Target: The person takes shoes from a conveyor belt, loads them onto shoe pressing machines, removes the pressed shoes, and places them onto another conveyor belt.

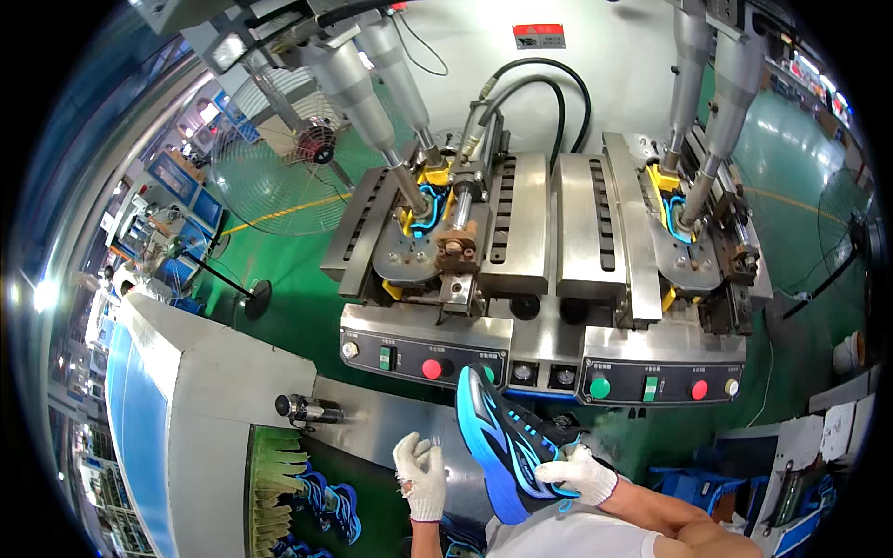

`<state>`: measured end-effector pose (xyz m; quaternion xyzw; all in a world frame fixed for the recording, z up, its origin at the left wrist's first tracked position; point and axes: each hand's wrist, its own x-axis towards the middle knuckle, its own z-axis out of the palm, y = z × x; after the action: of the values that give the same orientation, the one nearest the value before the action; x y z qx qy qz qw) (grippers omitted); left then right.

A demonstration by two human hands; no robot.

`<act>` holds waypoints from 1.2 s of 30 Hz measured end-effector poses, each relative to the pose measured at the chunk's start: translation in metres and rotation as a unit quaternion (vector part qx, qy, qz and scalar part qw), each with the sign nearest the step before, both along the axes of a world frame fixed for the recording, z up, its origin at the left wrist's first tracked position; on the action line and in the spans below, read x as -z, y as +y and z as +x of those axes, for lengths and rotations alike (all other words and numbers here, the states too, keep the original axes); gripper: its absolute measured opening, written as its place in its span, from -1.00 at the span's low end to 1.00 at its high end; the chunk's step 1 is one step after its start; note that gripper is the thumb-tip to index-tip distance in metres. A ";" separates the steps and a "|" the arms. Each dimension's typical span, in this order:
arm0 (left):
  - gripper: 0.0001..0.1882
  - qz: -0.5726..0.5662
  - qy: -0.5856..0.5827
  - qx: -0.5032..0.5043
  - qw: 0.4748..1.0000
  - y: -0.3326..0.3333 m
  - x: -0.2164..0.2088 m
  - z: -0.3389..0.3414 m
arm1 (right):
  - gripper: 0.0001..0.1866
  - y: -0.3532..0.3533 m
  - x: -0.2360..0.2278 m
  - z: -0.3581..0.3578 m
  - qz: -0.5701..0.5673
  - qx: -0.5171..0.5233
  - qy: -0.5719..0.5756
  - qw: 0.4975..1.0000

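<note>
A black sneaker [507, 437] with a blue-to-turquoise sole is held up in front of me, toe upward and sole turned to the left. My right hand [579, 474], in a white knit glove, grips it around the heel and collar. To the left of the shoe, apart from it, is my left hand [423, 476], also gloved in white. Its fingers are loosely bent and somewhat apart, and nothing shows in them. Beyond the sneaker stands a two-station metal press [516, 223]. Blue and black shoe parts show in its left station [428, 212] and right station [677, 219].
Control panels with coloured buttons [433, 369] line the press front. At the left, more blue shoes [330, 507] lie beside a green fringed opening [274, 484] of a grey machine. A black-and-silver cylinder [307, 409] rests on a metal surface. A fan [279, 149] stands behind.
</note>
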<state>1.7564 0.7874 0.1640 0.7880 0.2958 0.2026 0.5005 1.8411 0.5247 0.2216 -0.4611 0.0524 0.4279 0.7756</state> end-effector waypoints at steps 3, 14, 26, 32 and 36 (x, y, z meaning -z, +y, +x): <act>-0.45 -0.015 -0.018 0.011 1.000 0.001 0.000 0.009 | -0.62 -0.005 -0.009 0.007 -0.032 0.013 -0.003 0.999; -0.41 0.150 -0.154 0.165 0.963 0.024 -0.081 0.126 | -0.52 -0.011 -0.018 0.046 0.095 0.073 0.029 0.992; -0.34 0.346 0.034 0.219 0.911 0.103 -0.044 0.379 | -0.28 -0.032 -0.027 0.075 0.082 0.125 -0.029 0.988; 0.00 0.367 0.164 0.132 0.906 0.099 -0.007 0.480 | -0.54 -0.057 -0.021 0.066 -0.060 0.155 0.020 0.986; -0.14 0.334 0.171 0.126 0.918 0.112 -0.008 0.520 | -0.79 -0.059 -0.023 0.055 -0.141 0.153 0.035 0.977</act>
<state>2.2765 0.8993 0.1715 0.9628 0.1905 0.0870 0.1710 1.8962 0.4658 0.2441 -0.5369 0.2089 0.3078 0.7572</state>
